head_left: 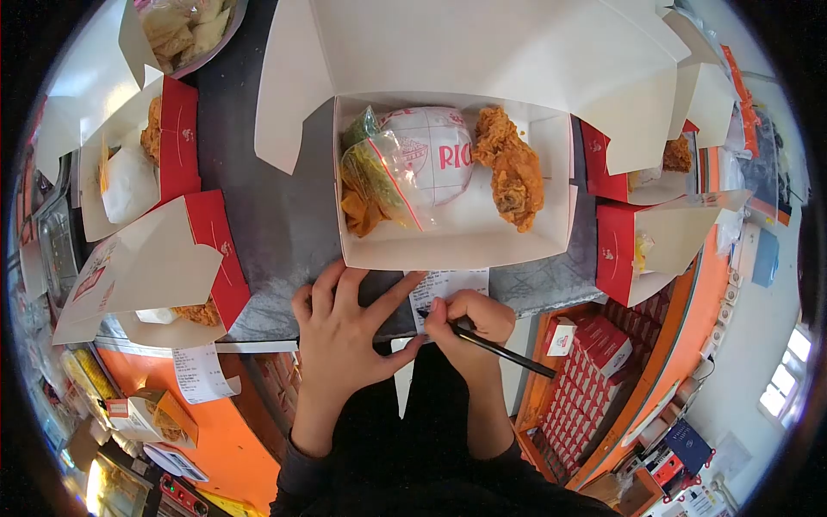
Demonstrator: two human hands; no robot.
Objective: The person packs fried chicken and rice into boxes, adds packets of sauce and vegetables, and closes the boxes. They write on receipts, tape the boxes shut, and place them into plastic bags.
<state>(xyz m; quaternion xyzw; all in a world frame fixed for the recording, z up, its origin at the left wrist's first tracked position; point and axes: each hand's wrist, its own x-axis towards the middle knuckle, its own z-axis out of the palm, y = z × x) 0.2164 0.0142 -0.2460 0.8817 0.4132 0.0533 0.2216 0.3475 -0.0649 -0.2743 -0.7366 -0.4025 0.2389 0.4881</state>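
My right hand (479, 326) grips a black pen (508, 354), its tip on a printed receipt (457, 283) at the counter's front edge. Fingers spread, my left hand (346, 332) rests beside the receipt, its fingertips by the front wall of an open meal box (452, 253). Inside that box lie a paper-wrapped rice pack (422, 142), fried chicken (510, 172) on the right, and a clear zip bag (392, 177) with green contents on the left. Part of the receipt is hidden under the box and my fingers.
More open red-and-white meal boxes stand left (215, 250) and right (616, 246) on the dark counter (267, 189). A second receipt (201, 372) hangs below the left box. Folded red cartons (594, 396) fill a shelf at lower right. A bowl of food (194, 39) sits at the upper left.
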